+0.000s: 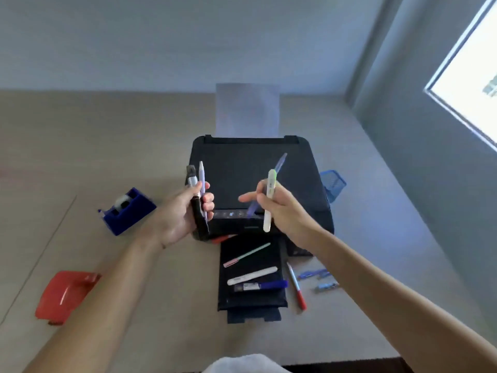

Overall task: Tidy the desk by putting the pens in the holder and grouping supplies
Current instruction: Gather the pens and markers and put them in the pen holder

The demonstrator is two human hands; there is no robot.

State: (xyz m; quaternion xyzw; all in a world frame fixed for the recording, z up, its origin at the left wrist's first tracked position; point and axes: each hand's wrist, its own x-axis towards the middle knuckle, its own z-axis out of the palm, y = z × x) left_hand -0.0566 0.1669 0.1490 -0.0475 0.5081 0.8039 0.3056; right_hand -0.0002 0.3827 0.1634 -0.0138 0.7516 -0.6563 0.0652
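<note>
My left hand (183,214) is raised over the printer's left edge, gripping a black marker (194,189) and a pale lilac pen (202,184) upright. My right hand (279,208) holds a white highlighter with a green cap (269,200) and a blurred translucent purple pen (271,179). The blue mesh pen holder (333,184) stands to the right of the printer. On the printer's output tray (228,297) lie a pink-and-green pen (247,254), a white pen (252,275) and a blue marker (263,286). A red pen (295,286) lies beside the tray.
A black printer (255,168) with paper standing in its rear feed fills the middle of the desk. A blue tape dispenser (126,211) sits at the left, a red hole punch (64,294) at the near left. Small blue clips (320,279) lie right of the red pen.
</note>
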